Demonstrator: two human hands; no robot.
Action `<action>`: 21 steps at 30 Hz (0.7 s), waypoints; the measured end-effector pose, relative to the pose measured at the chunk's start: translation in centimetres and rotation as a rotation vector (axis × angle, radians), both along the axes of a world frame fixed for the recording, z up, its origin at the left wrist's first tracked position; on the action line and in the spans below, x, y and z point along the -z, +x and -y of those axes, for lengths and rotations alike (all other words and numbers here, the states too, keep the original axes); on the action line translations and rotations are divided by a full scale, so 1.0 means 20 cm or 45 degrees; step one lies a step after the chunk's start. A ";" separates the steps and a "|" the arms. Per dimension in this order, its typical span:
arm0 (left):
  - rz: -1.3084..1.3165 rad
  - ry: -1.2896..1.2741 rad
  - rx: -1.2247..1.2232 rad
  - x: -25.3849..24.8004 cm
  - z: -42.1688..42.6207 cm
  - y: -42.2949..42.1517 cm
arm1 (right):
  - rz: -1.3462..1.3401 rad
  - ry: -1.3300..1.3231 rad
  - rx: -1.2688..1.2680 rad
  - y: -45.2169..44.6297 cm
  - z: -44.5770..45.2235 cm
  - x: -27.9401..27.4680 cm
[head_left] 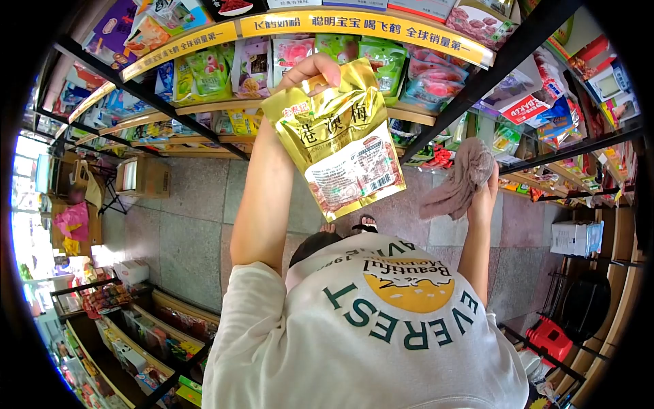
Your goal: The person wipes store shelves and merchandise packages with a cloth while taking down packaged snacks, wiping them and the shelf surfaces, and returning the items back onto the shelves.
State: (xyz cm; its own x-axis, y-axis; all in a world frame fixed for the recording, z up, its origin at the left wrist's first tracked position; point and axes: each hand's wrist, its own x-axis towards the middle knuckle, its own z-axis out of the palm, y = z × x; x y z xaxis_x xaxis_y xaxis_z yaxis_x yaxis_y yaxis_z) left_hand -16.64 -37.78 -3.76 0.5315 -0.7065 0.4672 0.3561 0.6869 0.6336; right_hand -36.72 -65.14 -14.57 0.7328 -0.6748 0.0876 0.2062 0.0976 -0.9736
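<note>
My left hand (315, 68) is raised before the shelf, its fingers closed on the top edge of a gold snack bag (327, 146). The bag hangs slightly tilted, and a white label with a barcode faces me. Lower and to the right, my right hand (485, 191) grips a crumpled greyish-brown cloth (463, 178). Part of the cloth hangs loose to the left of that hand. Behind the gold bag, packed snack pouches (293, 54) stand on a shelf partly hidden by the bag and my hand.
Curving shelf racks with yellow price strips (368, 26) run across the front. More packaged goods fill the right rack (545, 102). A cardboard box (144, 177) stands on the tiled floor (187, 235) at left. Low display bins (157, 327) are behind me at left, and a red container (548, 341) is at right.
</note>
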 end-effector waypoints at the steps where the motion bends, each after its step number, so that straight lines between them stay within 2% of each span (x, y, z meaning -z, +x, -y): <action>1: 0.004 -0.001 -0.015 0.00 0.00 0.00 | -0.003 0.002 -0.001 0.00 0.00 0.00; 16: -0.019 0.050 -0.022 0.01 0.03 0.03 | -0.023 -0.003 -0.010 0.05 -0.01 -0.04; 21: -0.061 0.078 -0.007 0.01 0.04 0.03 | 0.119 -0.036 -0.061 0.12 -0.05 -0.12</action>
